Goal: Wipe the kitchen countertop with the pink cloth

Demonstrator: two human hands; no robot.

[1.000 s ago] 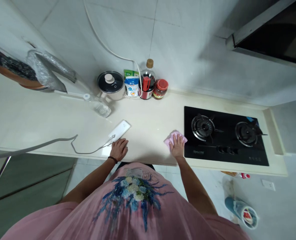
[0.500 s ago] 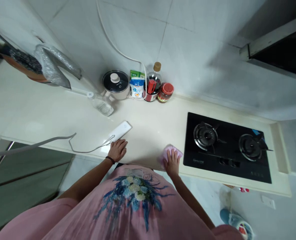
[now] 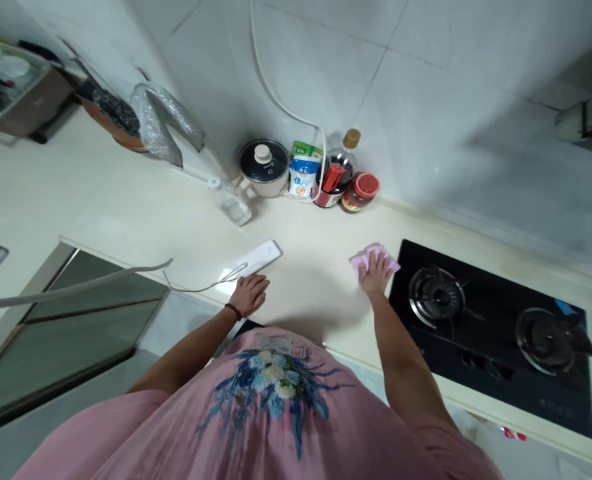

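My right hand (image 3: 375, 275) lies with fingers spread flat on a pink cloth (image 3: 359, 260), pressing it against the pale countertop (image 3: 311, 280) just left of the black gas stove (image 3: 476, 360). Near the counter's front edge, my left hand (image 3: 249, 295) rests palm down with its fingers loosely stretched, holding nothing. Just beyond its fingertips is a flat white oblong device (image 3: 261, 257) with a thin cable (image 3: 201, 289) running off to the left.
Against the wall stand a lidded pot (image 3: 263, 170), a blue-and-white packet (image 3: 303, 177), a bottle with a brown cap (image 3: 351, 140) and a red-lidded jar (image 3: 360, 193). A clear bottle (image 3: 233, 205) stands left of them. A range hood corner (image 3: 583, 123) juts out at upper right.
My right hand has slid the pink cloth away from the front edge, deeper onto the counter. My left hand stays beside the white device. The view has shifted left.
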